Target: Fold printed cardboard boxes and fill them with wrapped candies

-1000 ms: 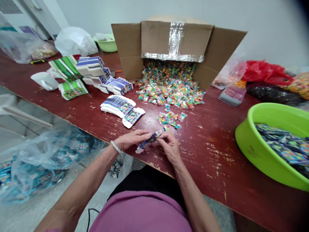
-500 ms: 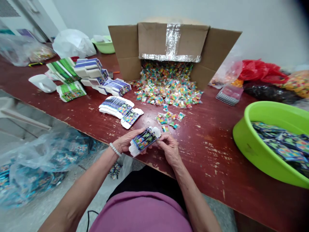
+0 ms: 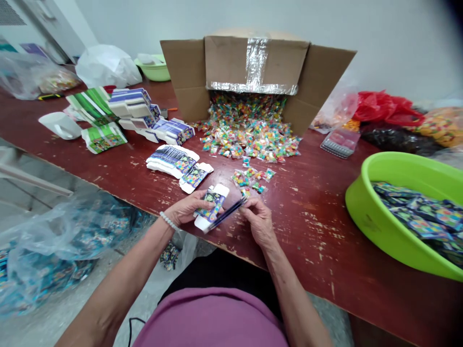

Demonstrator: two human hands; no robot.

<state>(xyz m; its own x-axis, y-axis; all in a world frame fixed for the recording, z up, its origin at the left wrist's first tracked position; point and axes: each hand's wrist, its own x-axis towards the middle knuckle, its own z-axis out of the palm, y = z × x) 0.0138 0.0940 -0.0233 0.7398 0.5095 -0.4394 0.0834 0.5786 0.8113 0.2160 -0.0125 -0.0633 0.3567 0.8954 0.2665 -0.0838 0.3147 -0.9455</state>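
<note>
Over the table's front edge, my left hand point(image 3: 191, 208) is closed on a small flat printed candy box point(image 3: 214, 200) with white end flaps, its thumb lying across the print. My right hand point(image 3: 257, 219) pinches the upper end of a thin dark printed piece point(image 3: 227, 215), seen almost edge-on. The lower end of that piece meets the box; whether the two are joined I cannot tell. Just behind the hands lies a small group of wrapped candies point(image 3: 249, 178). A fanned stack of flat printed boxes point(image 3: 172, 160) rests to their left.
An open cardboard carton point(image 3: 256, 62) spills a heap of wrapped candies point(image 3: 253, 137) onto the red table point(image 3: 307, 193). A green tub point(image 3: 361, 207) of dark packets stands at right. Green boxes point(image 3: 104, 138), purple boxes point(image 3: 175, 131) and a white mug point(image 3: 60, 124) are at left.
The printed piece in my right hand has swung away from the box in my left hand and now stands edge-on. My right hand has shifted slightly right.
</note>
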